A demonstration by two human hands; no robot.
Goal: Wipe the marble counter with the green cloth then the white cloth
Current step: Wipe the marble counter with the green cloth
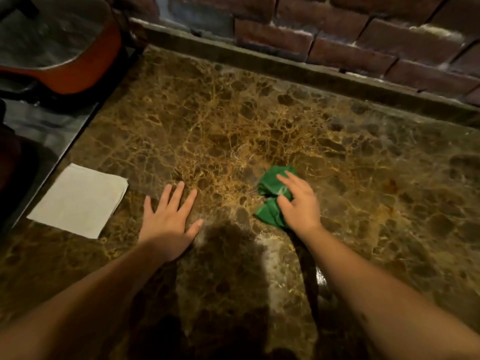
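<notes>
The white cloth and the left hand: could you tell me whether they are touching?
Apart. The head view shows the left hand flat on the marble counter, with bare marble between its little finger and the folded white cloth.

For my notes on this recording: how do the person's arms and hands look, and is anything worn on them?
Both forearms are bare, with no sleeves in view. The left hand and the right hand wear no gloves, and no rings, watch or bracelet can be seen.
</notes>
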